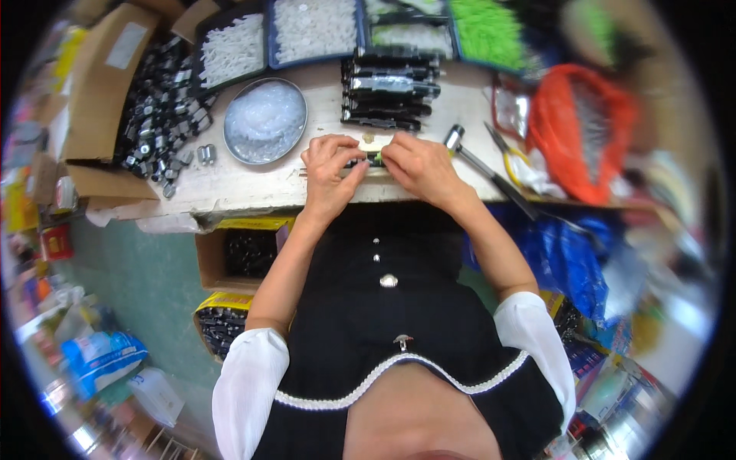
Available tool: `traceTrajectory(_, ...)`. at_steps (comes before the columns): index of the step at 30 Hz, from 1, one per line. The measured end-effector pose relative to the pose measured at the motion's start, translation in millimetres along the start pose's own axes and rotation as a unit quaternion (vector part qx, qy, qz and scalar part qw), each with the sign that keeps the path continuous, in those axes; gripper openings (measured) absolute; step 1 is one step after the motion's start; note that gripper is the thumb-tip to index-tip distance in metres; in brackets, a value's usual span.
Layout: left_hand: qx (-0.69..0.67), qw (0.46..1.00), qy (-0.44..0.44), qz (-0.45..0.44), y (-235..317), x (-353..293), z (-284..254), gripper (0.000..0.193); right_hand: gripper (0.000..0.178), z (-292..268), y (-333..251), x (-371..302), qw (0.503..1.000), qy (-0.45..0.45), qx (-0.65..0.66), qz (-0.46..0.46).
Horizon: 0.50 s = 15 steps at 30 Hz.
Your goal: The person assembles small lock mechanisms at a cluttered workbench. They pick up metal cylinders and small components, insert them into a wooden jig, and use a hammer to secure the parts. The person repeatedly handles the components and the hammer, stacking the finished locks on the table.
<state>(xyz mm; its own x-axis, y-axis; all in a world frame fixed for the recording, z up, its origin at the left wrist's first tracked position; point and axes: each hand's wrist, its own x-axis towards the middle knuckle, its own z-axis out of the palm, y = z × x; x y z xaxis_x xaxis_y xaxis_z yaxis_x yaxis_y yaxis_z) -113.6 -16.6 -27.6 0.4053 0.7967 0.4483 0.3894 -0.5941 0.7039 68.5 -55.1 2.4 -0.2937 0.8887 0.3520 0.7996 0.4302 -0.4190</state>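
My left hand (332, 170) and my right hand (420, 167) meet at the table's front edge, fingers closed on the two ends of a short black tube-like piece (373, 159). A bit of green shows on it beside my right fingertips; the rest is covered by my fingers. Just beyond my hands lies a stack of black and silver tube-shaped pieces (391, 88). Left of my left hand stands a round metal dish (229, 132) with clear plastic bits in it. To the right of my right hand lies a hammer (491, 172).
A cardboard box (103, 92) spills black and silver caps (165, 115) at the left. Trays of white pieces (316, 29) and green pieces (484, 32) line the back. Yellow-handled pliers (510, 157) and a red bag (552, 115) lie right. Filled boxes (222, 303) stand below the table.
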Motion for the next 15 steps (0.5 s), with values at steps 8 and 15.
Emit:
traceTrajectory(8,-0.007,1.000,-0.001,-0.003,-4.6,-4.2,8.6,0.010,0.005,5.0,-1.9,12.9,0.995,-0.095,-0.016,-0.010)
traceTrajectory(15,-0.018,1.000,-0.002,-0.003,-6.7,-4.8,11.0,0.011,0.008,1.2,-17.3,24.0,0.986,-0.147,-0.078,-0.015)
